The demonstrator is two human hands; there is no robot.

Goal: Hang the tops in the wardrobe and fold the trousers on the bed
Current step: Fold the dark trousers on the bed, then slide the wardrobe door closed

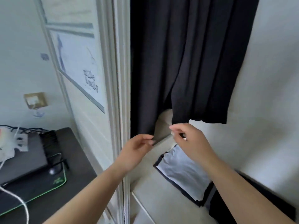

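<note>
A: The black top (186, 62) hangs inside the wardrobe (116, 78), and the left hand (135, 152) pinches its lower hem.

B: The right hand (189, 139), fingers curled, sits just under the other hem corner; whether it grips the cloth, I cannot tell.

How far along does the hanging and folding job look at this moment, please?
Done: a dark top already hangs in the wardrobe. In hand: the left hand pinches its hem while the right hand, fingers curled, is just below it. Left: a folded pale garment lies on the wardrobe floor; no bed or trousers are in view.
</note>
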